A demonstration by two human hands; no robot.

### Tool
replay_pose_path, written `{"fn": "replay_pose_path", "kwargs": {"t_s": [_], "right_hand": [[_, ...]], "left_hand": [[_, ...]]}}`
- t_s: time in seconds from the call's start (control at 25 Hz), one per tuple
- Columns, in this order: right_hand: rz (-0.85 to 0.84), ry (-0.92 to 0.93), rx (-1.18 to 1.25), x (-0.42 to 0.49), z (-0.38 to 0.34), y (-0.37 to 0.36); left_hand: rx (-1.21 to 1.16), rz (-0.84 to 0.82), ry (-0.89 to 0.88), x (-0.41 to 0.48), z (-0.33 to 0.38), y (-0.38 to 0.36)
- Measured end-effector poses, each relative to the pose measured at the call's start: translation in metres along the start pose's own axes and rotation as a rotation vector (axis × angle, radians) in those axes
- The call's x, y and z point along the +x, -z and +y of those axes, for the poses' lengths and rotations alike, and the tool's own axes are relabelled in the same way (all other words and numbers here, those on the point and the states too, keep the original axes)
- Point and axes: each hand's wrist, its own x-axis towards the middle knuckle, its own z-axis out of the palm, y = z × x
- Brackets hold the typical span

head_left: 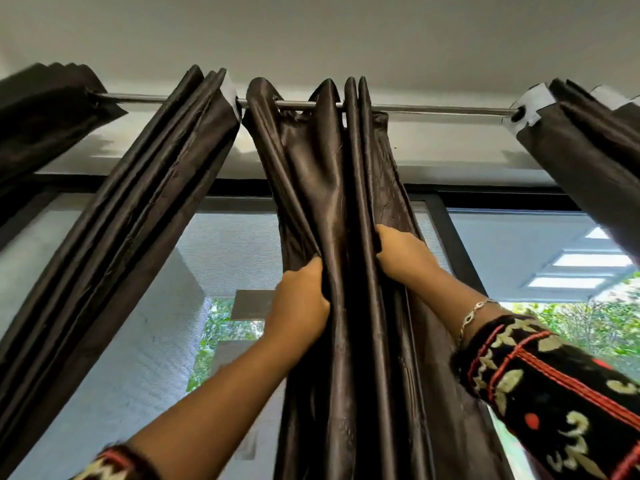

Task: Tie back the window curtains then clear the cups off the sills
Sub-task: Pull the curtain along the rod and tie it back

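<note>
While the dark brown satin curtain panel (332,202) hangs with its long axis vertical from the steel rod (433,109) overhead, the left hand (298,299) clenches its left folds and the right hand (401,254) grasps its right edge, slightly higher. The cloth sits bunched between both hands, about equally near each; gathering it tighter likely comes next.

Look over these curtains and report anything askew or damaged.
The middle curtain, gripped by the left hand and right hand, sags at its top right corner, which hangs below the rod instead of standing above it. The curtain on the right shows white backing folded outward at its header. No tears visible.
</note>
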Motion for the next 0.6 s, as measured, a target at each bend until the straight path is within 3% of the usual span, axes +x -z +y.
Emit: {"fn": "replay_pose_path", "kwargs": {"t_s": [0.32,0.6], "right_hand": [[0.089,-0.121,-0.034,-0.018,0.11,0.054],[0.008,-0.155,0.007,-0.034,0.137,0.051]], "left_hand": [[0.077,-0.28,-0.19,0.02,0.134,-0.078],[0.083,-0.227,-0.028,-0.007,0.121,-0.077]]}}
